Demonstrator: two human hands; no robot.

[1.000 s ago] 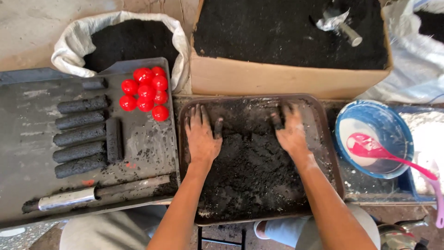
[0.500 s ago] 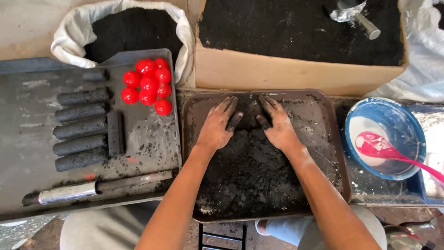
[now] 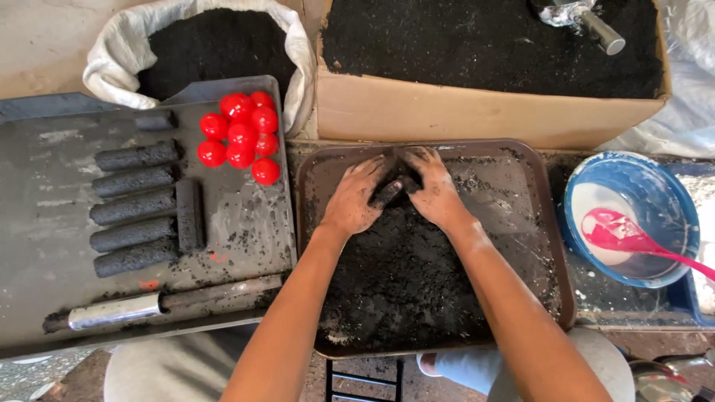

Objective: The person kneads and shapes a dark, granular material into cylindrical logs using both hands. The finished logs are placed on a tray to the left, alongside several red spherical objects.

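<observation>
Head view: both hands have drawn together at the far end of the brown tray (image 3: 551, 223), heaping the dark mix (image 3: 402, 275).

Left hand (image 3: 356, 199) and right hand (image 3: 436, 192), spread apart a second ago, now cup a clump of it between curled fingers. Left of the tray lie pressed black rolls (image 3: 134, 186), red balls (image 3: 242, 134) and a metal tube (image 3: 119, 310); right of it, a blue bowl (image 3: 655, 201).

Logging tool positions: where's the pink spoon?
Head view, far right: the pink spoon lies in the blue bowl, right of the brown tray.
</observation>
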